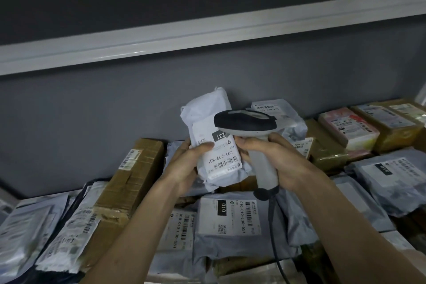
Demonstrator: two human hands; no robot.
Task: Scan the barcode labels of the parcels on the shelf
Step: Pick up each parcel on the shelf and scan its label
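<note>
Parcel (214, 143): your left hand (184, 166) grips it; your right hand (283, 159) clasps the scanner (253, 131) beside it.

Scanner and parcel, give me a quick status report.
Left hand grips white parcel, label facing up. Right hand grips scanner, head over the parcel. Nothing between them.

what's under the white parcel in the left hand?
The white parcel is lifted off the pile in the left hand. Below it lie a grey mailer labelled 010 and a brown box edge; the rest is covered by hands and parcel.
</note>
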